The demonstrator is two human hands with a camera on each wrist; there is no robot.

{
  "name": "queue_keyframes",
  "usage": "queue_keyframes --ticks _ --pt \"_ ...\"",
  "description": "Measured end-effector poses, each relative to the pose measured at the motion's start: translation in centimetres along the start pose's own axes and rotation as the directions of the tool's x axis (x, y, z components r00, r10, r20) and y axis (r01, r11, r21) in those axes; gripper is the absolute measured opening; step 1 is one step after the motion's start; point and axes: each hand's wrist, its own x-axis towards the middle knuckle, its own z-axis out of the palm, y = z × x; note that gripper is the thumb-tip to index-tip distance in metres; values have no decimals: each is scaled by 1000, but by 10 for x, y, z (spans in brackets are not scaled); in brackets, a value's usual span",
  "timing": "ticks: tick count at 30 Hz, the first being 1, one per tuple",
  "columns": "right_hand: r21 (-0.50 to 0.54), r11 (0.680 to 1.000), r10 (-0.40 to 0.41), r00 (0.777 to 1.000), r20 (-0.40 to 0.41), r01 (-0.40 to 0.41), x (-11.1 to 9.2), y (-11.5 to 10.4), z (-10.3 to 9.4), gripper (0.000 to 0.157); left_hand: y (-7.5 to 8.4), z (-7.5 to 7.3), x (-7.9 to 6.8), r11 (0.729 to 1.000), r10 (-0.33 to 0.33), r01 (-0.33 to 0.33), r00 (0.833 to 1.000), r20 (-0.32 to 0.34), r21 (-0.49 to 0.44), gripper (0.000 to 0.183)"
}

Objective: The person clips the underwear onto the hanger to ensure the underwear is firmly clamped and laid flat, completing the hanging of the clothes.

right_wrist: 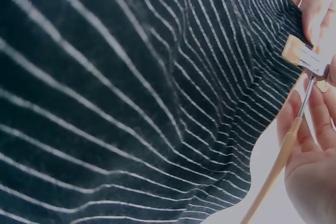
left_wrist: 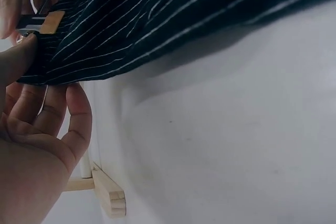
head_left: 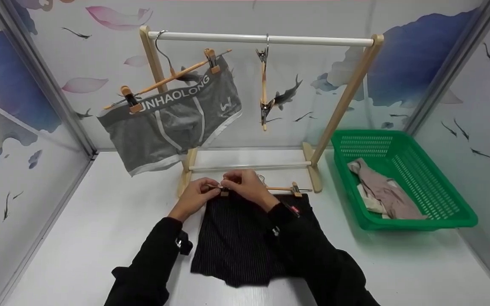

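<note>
Black pinstriped boxer shorts (head_left: 236, 238) lie on the white table, their top edge along a wooden clip hanger (head_left: 277, 188). One hanger clip (head_left: 297, 189) sits on the right part of that edge. At the left corner, my left hand (head_left: 195, 197) pinches the cloth, thumb above and fingers beneath in the left wrist view. Right there, my right hand (head_left: 247, 185) pinches the other clip (right_wrist: 307, 59) between thumb and fingers. In the right wrist view this clip's jaws overlap the striped cloth, and the hanger's metal rod runs beside it.
Behind my hands stands a wooden rack with a white rail (head_left: 313, 40). Grey briefs (head_left: 164, 123) hang from it by a clip hanger, beside a bare hanger (head_left: 264, 85). To the right, a green basket (head_left: 449, 204) contains pinkish cloth (head_left: 389, 195).
</note>
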Motion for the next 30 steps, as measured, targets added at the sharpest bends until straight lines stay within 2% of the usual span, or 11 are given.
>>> queue_keyframes --ticks 10,17,24,30 --pt "-6 999 51 997 64 -50 -3 -1 -1 40 3 2 -4 997 17 -18 1000 20 74 23" --pt "-51 998 43 996 72 -39 -7 -1 -8 34 1 4 -4 994 14 -16 1000 14 109 23" --pt "-120 988 112 985 129 -97 -11 3 -13 30 -1 6 -3 985 -11 12 1000 -4 175 18" --pt "-164 981 130 978 164 -103 -13 8 -8 25 -2 8 -3 973 14 -13 1000 -2 230 19"
